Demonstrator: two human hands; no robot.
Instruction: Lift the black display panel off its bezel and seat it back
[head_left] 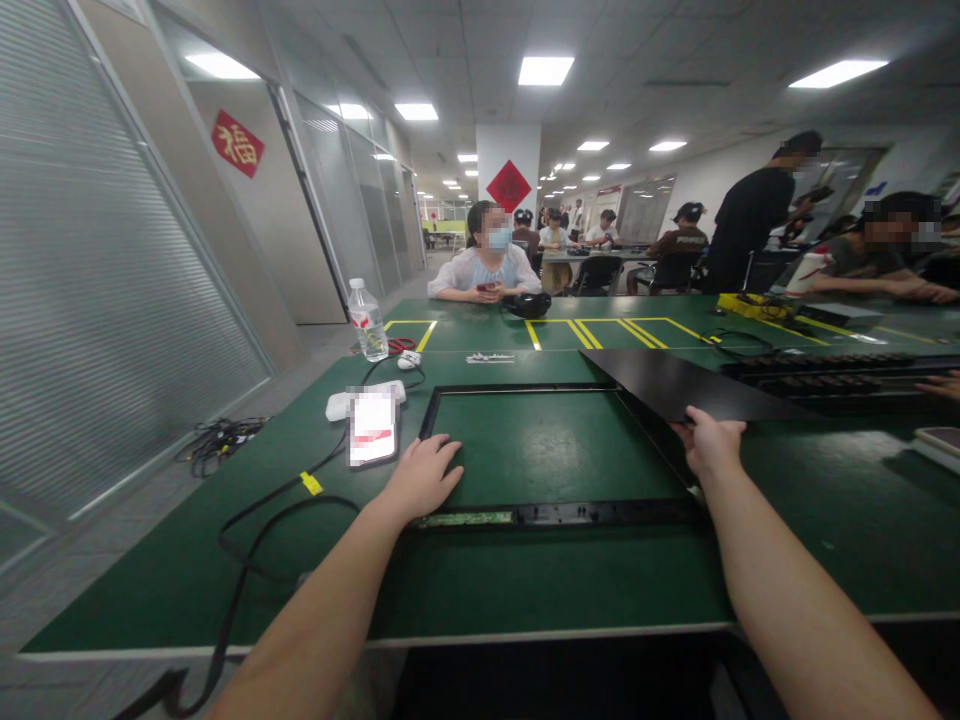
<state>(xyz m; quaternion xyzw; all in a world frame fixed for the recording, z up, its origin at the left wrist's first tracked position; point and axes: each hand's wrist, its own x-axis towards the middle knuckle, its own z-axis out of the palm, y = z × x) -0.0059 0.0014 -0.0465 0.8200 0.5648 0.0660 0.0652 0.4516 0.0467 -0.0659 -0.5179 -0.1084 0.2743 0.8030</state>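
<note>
Surveying leftward to rightward about the black frame [600, 513], we find a phone [373, 430] beyond its left side. On that side rests the left hand [426, 475], spread and gripping nothing. At the frame's right, the right hand [711, 442] grasps a tilted dark panel [675, 380]. We judge this step panel handling; the next move calls for steady support.

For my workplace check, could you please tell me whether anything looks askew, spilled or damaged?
Cables lie tangled on the floor beside the table, looking untidy. The black panel is tilted, but the right hand holds it. I see no spill or clear damage.
</note>
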